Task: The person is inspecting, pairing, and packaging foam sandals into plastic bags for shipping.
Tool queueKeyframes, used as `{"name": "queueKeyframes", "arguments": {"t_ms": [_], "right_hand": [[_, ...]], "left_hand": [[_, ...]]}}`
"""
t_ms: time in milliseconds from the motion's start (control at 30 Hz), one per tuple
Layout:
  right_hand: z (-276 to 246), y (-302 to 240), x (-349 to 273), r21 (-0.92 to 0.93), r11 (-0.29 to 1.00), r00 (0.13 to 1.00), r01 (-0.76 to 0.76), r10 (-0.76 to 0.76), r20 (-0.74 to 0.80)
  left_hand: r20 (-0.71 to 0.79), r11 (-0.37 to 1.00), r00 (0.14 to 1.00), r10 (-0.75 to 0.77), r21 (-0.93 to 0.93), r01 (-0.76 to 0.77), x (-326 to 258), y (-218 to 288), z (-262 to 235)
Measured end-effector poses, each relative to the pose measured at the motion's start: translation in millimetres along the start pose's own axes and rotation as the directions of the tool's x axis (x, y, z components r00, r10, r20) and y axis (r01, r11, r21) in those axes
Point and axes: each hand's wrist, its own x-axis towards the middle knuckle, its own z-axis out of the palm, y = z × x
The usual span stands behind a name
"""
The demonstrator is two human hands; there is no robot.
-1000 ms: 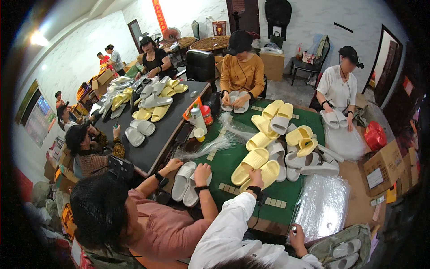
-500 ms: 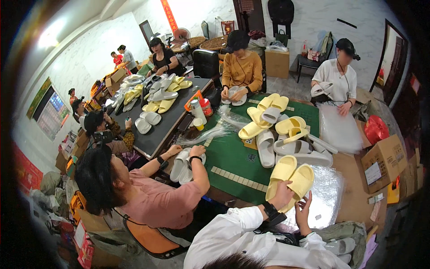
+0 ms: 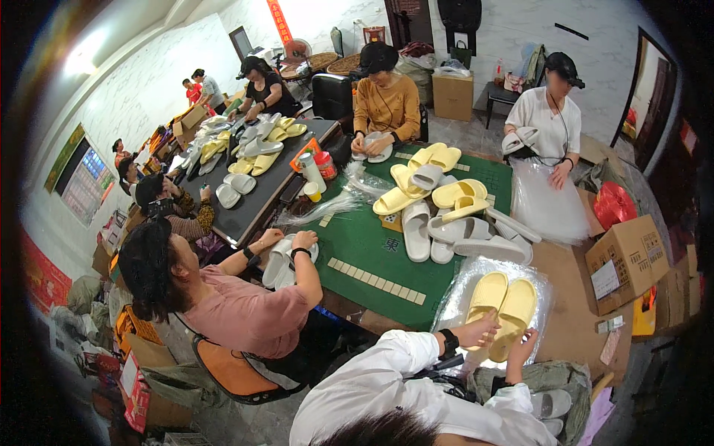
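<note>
A pair of pale yellow slippers (image 3: 503, 305) lies side by side, soles down, on a stack of clear plastic bags (image 3: 461, 286) at the near right end of the green table (image 3: 372, 249). My left hand (image 3: 476, 331), with a black watch on its wrist, grips the heel of the left slipper. My right hand (image 3: 521, 346) holds the heel of the right slipper. Both white sleeves come in from the lower edge.
A heap of yellow and white slippers (image 3: 435, 204) covers the green table's middle. A person in pink (image 3: 238, 312) handles white slippers at my left; two others work across the table. A cardboard box (image 3: 628, 260) stands at right, and a grey bag (image 3: 550, 379) holds slippers by my knees.
My left hand took a yellow pair from the heap on the green table and carried it near, onto the plastic bags. My right hand has joined it at the heels.
</note>
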Motion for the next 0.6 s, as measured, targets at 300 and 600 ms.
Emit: {"name": "queueKeyframes", "arguments": {"t_ms": [300, 600], "right_hand": [[49, 40, -15, -0.406, 0.839, 0.826, 0.362, -0.087, 0.557], [94, 18, -8, -0.504, 0.774, 0.873, 0.383, -0.125, 0.471]], "left_hand": [[-0.122, 0.362, 0.969, -0.213, 0.911, 0.194, 9, -32, -105], [0.295, -0.225, 0.956, 0.011, 0.932, -0.285, -15, -88, -118]]}}
